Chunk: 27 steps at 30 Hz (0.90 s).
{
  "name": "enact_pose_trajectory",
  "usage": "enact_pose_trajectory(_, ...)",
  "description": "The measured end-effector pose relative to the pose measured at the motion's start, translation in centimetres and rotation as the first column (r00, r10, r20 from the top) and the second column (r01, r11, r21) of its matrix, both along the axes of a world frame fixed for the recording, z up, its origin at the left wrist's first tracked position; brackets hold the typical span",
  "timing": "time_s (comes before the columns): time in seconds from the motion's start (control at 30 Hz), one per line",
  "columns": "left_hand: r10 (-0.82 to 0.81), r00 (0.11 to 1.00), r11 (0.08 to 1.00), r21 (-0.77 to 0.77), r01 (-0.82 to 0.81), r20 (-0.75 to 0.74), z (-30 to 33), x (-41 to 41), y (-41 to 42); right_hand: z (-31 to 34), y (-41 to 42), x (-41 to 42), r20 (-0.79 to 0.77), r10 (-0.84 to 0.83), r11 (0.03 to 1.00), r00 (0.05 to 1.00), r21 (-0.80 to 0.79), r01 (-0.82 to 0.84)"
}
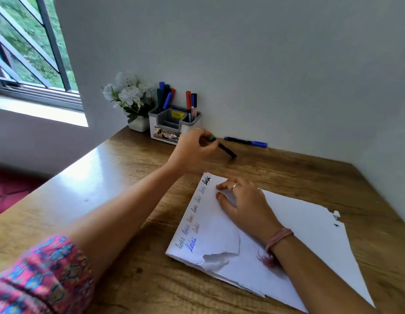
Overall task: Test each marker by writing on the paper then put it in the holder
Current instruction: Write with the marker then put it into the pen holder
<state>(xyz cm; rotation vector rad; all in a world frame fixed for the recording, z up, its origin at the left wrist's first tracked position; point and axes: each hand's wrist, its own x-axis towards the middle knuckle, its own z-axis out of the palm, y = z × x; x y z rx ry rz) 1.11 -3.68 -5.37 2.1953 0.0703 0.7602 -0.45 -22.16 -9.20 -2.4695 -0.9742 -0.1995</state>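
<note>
My left hand (pixel 192 148) grips a dark marker with a green end (pixel 224 148), held low over the table just right of the holder. The white and grey holder (pixel 158 130) stands by the wall with several markers upright in its left and right compartments. A blue marker (pixel 245 141) lies on the table along the wall. My right hand (pixel 244 202) rests on the white paper (pixel 299 234) with fingers spread flat near the top corner. Several small test words in different colours run along the paper's left edge.
A white pot of white flowers (pixel 131 96) stands left of the holder. The wooden table (pixel 106 177) meets walls at the back and right. A window (pixel 27 53) is at the upper left. The paper has a torn lower edge.
</note>
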Motion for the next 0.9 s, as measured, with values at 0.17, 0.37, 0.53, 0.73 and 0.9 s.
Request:
enact_pose_trajectory(0.17, -0.053, 0.982, 0.956, -0.274, 0.102, 0.181, 1.2, -5.1, -0.8, 0.5, 0.2, 0.2, 0.0, -0.065, 0.996, 0.998, 0.069, 0.065)
enact_pose_trajectory(0.37, -0.251, 0.942, 0.906, -0.288, 0.31, 0.223, 2.0, -7.8, -2.2, 1.3, 0.8, -0.4, 0.116, -0.017, 0.943, 0.993, 0.333, -0.023)
enact_pose_trajectory(0.53, -0.432, 0.887, 0.797, -0.39, 0.461, 0.164, 1.7, -7.6, -2.2, 2.4, 0.4, -1.0, -0.017, 0.157, 0.839, 0.987, 0.53, -0.124)
enact_pose_trajectory(0.73, -0.61, 0.699, 0.792, -0.288, 0.538, -0.373, 1.2, -8.0, -1.9, 3.5, 0.2, -2.1, -0.332, 0.383, 0.729, 0.862, 0.682, -0.062)
enact_pose_trajectory(0.9, -0.657, 0.666, 0.739, -0.474, 0.479, -0.352, 1.1, -8.0, -3.1, 3.9, -0.2, -1.9, -0.443, 0.348, 0.75, 0.826, 0.66, 0.038)
